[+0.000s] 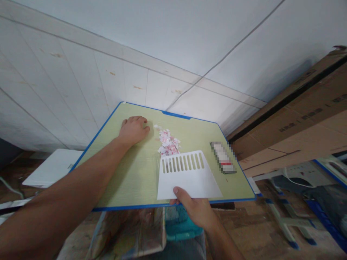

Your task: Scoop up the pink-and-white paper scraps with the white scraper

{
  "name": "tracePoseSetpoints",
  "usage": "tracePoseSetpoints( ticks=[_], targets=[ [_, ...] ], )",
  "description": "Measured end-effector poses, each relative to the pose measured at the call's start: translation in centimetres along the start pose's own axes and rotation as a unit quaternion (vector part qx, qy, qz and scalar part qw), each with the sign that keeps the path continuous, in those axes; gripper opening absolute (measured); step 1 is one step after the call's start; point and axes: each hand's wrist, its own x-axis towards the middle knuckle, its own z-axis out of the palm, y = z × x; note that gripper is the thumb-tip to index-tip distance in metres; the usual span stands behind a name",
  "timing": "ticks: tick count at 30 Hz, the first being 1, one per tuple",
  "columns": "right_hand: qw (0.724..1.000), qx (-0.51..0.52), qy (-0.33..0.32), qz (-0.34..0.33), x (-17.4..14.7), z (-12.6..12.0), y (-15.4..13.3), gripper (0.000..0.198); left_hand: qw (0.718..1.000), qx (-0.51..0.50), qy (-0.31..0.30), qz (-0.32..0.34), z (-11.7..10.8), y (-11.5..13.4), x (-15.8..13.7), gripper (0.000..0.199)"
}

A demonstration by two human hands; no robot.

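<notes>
The flat white trapezoidal panel, apparently plastic (pixel 187 183), is over the near part of the pale green table with blue edging (pixel 130 173), right of the middle, its wide side close to the near edge. Its surface is plain and smooth. A row of narrow, round-ended slots runs along the shorter far side, whose corners are rounded; table colour shows through most slots. Whether the panel lies flush on the tabletop cannot be determined.

The right hand (pixel 196 210) is at the near edge, thumb pressed on the panel's upper face and fingers underneath, clamped on it.

A loose heap of small pink and white flakes (pixel 168 141) extends from the panel's far side toward the far edge. The pieces are irregular and overlapping, with a few strays at the far end.

The left hand (pixel 135 129) is palm down near the far left corner, just left of the heap, fingers loosely curled, thumb slightly apart, no object visible in its grasp.

A narrow oblong object, blurred by pixelation (pixel 223 157), lies beside the right edge.
</notes>
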Motion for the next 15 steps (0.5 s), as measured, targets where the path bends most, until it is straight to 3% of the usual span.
tracePoseSetpoints(
  ticks=[15],
  targets=[
    [0.999, 0.018, -0.016, -0.034, -0.24, -0.13, -0.41, 0.072, 1.0, -0.003, -0.007, -0.006, -0.05, 0.11, -0.01, 0.059]
  ],
)
